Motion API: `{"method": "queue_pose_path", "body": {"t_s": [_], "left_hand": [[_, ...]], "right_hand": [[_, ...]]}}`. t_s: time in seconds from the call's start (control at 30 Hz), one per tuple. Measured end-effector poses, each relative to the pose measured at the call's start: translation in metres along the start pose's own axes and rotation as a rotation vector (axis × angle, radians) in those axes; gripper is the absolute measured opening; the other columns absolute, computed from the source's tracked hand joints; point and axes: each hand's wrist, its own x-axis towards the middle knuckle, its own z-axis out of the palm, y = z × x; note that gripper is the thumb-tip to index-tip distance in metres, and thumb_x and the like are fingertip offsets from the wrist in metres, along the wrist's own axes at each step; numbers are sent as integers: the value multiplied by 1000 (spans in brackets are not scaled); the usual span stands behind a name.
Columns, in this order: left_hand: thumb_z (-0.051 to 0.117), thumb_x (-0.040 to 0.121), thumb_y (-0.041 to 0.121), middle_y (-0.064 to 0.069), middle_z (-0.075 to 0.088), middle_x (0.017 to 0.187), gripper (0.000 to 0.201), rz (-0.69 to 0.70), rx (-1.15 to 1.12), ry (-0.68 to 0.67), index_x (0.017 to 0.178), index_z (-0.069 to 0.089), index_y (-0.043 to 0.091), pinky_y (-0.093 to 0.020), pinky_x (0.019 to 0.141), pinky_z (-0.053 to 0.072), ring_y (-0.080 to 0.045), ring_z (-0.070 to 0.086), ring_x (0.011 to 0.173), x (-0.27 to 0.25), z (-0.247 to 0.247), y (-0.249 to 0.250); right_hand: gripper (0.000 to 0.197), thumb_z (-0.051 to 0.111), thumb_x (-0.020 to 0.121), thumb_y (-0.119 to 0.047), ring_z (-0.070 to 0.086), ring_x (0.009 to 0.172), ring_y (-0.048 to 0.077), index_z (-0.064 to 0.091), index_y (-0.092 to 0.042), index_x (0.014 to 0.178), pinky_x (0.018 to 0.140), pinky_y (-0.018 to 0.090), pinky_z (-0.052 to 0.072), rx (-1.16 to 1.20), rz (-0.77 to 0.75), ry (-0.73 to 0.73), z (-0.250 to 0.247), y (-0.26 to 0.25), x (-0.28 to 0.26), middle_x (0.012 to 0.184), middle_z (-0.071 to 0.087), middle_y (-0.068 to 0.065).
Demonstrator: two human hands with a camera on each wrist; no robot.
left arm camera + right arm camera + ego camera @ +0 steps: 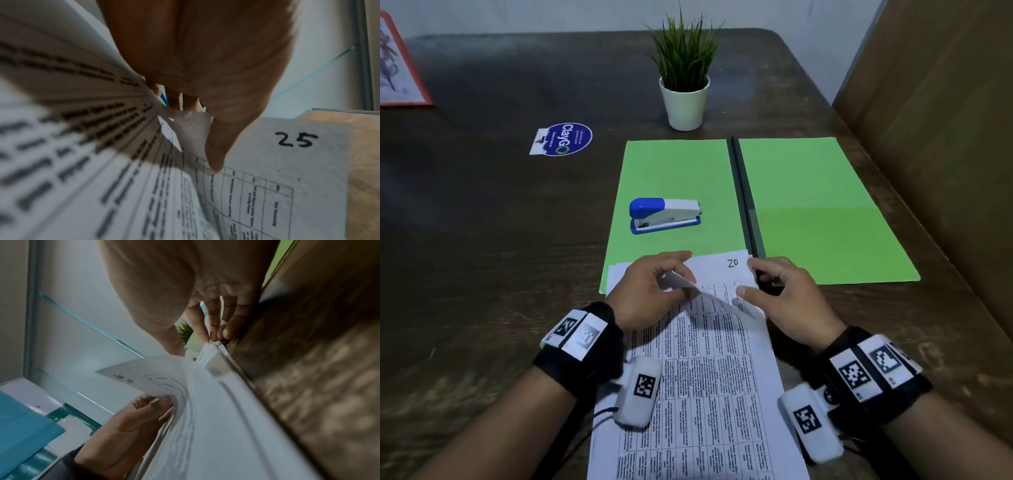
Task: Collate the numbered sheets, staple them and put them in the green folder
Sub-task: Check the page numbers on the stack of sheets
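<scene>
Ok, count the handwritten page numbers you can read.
2: "20" on a sheet's far corner between the hands, and "25" on the sheet under the left hand. Others may be hidden in the stack.

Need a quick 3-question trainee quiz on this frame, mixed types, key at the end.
1. True or false: the stapler lies on the left panel of the open green folder.
2. Which hand lifts a corner of the top sheet? A) left hand B) right hand C) neither
3. Fill in: the handwritten number at the far corner of the sheets in the head view is ___.

Key: 1 true; 2 A; 3 20.
</scene>
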Motion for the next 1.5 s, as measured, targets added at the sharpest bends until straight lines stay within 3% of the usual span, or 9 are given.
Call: {"method": "queue_pose_path", "body": {"t_s": [0.3,0.47,0.67,0.83,0.93,1.03,1.13,1.27,1.5], "left_hand": [[79,79,-1,3,62,131,26,17,-44,27,79,72,24,2,84,40,23,52,110,-2,-1,6],[79,80,2,10,62,130,30,13,-28,39,98,75,26,4,85,38,25,52,109,0,1,3],[80,81,7,14,61,132,31,12,-3,45,103,75,28,3,88,37,17,51,117,1,1,1],[81,81,12,15,65,127,33,-1,6,83,109,73,27,-3,93,41,7,58,116,1,1,-1],[82,80,9,15,68,116,37,13,-18,113,111,69,26,-2,86,41,12,60,104,0,1,1],[79,82,6,10,68,114,31,29,-31,105,109,71,19,-2,87,41,14,60,102,0,2,2],[77,84,3,4,68,120,29,18,-108,84,109,73,14,-14,97,47,3,63,110,0,2,-1],[79,82,8,14,65,122,40,15,-51,79,119,69,21,0,91,40,20,56,109,0,2,0],[77,83,3,9,67,126,36,-16,-152,78,110,70,26,-5,86,46,16,60,107,0,4,1]], "right_hand": [[57,81,78,-20,55,99,-5,62,-21,131,82,3,42,21,7,30,0,-4,-2,117,61,-7],[44,81,79,-13,67,94,-1,70,-29,119,89,40,58,162,39,63,0,-5,-5,101,74,-17],[49,79,82,-15,63,95,-8,65,-18,128,96,19,50,133,27,67,0,-5,-3,106,71,-19],[46,80,80,-19,64,97,-2,68,-22,124,94,26,52,133,45,59,-3,-4,-5,104,69,-19],[41,77,84,-16,63,96,-10,67,-27,122,88,13,50,137,12,43,-3,-3,-5,108,70,-20],[35,75,85,-16,65,88,-4,71,-26,119,79,27,54,186,3,45,-3,0,-3,105,72,-14],[17,78,82,-14,66,77,1,79,-30,90,76,34,51,235,17,73,-1,4,-2,102,74,-9],[20,80,78,-8,67,79,4,77,-27,75,77,35,51,214,-4,87,1,7,-1,109,72,-5],[22,80,79,-13,55,63,15,69,-16,60,65,32,49,34,-74,129,1,3,-1,74,61,2]]}}
